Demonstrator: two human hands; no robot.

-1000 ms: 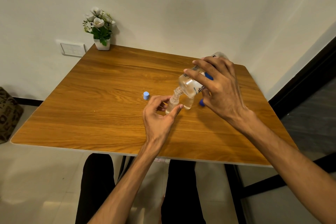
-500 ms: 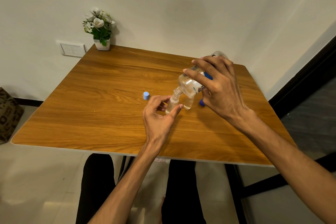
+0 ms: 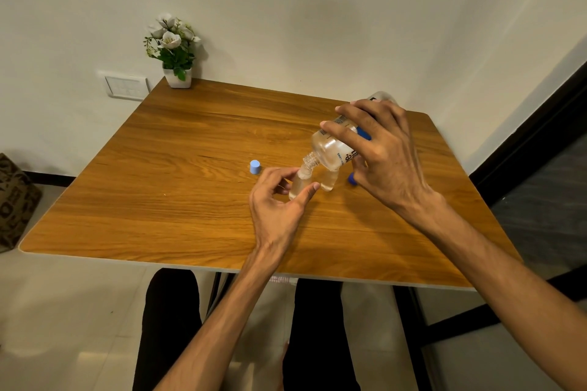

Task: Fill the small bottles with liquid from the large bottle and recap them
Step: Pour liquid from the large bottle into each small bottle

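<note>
The right hand (image 3: 386, 162) is gripping the large bottle (image 3: 336, 147), fingers wrapped over its clear body, and is tilting it down to the left so its open neck is meeting the mouth of a small bottle (image 3: 300, 184). The left hand (image 3: 279, 203) is steadying that small bottle, thumb on its near right side and fingers curled round its left side. The small bottle is standing upright on the table (image 3: 190, 200), right of the middle, and is showing clear liquid inside. A second small bottle (image 3: 328, 181) is standing just beside it on the right, partly hidden under the large bottle, also with liquid in it.

A light blue cap (image 3: 255, 167) is sitting on the wood to the left of the left hand, near it but apart. A darker blue cap (image 3: 352, 179) is peeking out from under the right hand, mostly covered by the palm.

The table is a wooden top with rounded corners. A small white pot of white flowers (image 3: 174, 51) is standing at its far left corner, against a pale wall. A white switch plate (image 3: 125, 87) is fixed on the wall left of the pot. A patterned cushion (image 3: 14, 203) is lying at the left edge on the pale tiled floor. The person's dark trousers (image 3: 171, 327) are showing below the near table edge.
</note>
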